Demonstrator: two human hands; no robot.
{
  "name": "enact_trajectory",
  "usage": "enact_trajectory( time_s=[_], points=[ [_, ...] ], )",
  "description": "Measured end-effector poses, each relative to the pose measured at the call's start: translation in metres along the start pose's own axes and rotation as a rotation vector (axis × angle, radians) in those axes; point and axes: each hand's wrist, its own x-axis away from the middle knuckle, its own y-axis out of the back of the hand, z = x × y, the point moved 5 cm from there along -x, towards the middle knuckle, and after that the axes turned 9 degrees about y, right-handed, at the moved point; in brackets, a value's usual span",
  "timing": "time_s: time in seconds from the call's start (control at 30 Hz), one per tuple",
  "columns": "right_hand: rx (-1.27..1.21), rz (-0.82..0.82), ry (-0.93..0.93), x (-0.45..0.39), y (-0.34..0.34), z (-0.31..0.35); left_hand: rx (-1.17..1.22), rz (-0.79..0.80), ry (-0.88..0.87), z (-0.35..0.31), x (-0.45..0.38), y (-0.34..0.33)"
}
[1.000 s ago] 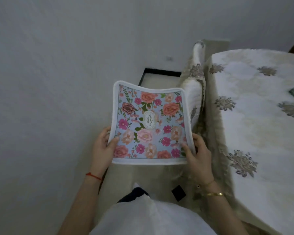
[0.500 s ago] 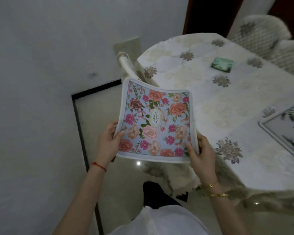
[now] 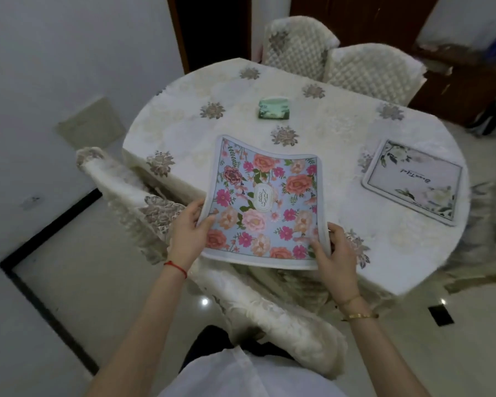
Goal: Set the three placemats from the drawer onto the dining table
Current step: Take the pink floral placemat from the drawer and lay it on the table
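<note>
Left hand [image 3: 187, 235] and right hand [image 3: 335, 251] each pinch a near corner of the floral mat [image 3: 262, 202] over the desk [image 3: 321, 133]; a pale mat [image 3: 413, 181] lies far right.

Both bare forearms are reaching forward from the near edge, slightly converging. The left hand [image 3: 188, 234] is pinching the near left edge of the floral placemat [image 3: 265, 202], thumb lying on top. The right hand [image 3: 337, 255] is pinching the near right corner, thumb on top, fingers curling underneath. Each wrist is wearing a band.
</note>
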Motion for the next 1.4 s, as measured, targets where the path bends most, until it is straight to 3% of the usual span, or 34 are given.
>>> enact_trajectory(
  time_s=[0.4, 0.63, 1.03, 1.4],
  points=[
    [0.203, -0.201, -0.313, -0.063, -0.019, -0.069, -0.151, 0.29, 0.051, 0.009, -0.159, -0.104],
    [0.283, -0.211, -0.447, -0.095, -0.035, -0.116, -0.207, 0.413, 0.111, 0.044, -0.218, -0.156],
    [0.314, -0.23, -0.482, -0.089, -0.042, -0.153, -0.285, 0.389, 0.201, 0.091, -0.245, -0.165],
    [0.551, -0.075, -0.468, -0.084, -0.041, -0.165, -0.328, 0.377, 0.076, 0.084, -0.25, -0.168]
  ],
)
